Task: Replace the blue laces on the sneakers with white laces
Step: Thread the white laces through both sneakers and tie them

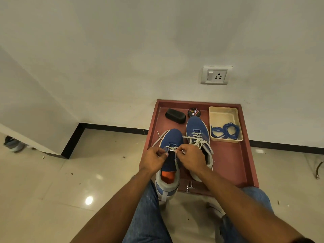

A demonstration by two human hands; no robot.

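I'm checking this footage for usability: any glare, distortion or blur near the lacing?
Head view: a glare spot shines on the floor tiles, wide-angle bending curves the baseboard, and both hands, left hand and right hand, stay reasonably sharp on the white lace.

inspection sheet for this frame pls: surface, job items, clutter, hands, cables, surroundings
Surface: red-brown tray on a glossy tiled floor, against the wall.
Job's things: left sneaker, white lace only through the lowest eyelets; right sneaker already laced white; blue laces coiled in a cream basket.
Clutter: black brush and polish tin at the tray's far end.
Hands: left hand and right hand each pinch the white lace over the left sneaker.
Cables: dark cable end on the floor at far right.
Surroundings: wall socket with switch; another shoe at far left.
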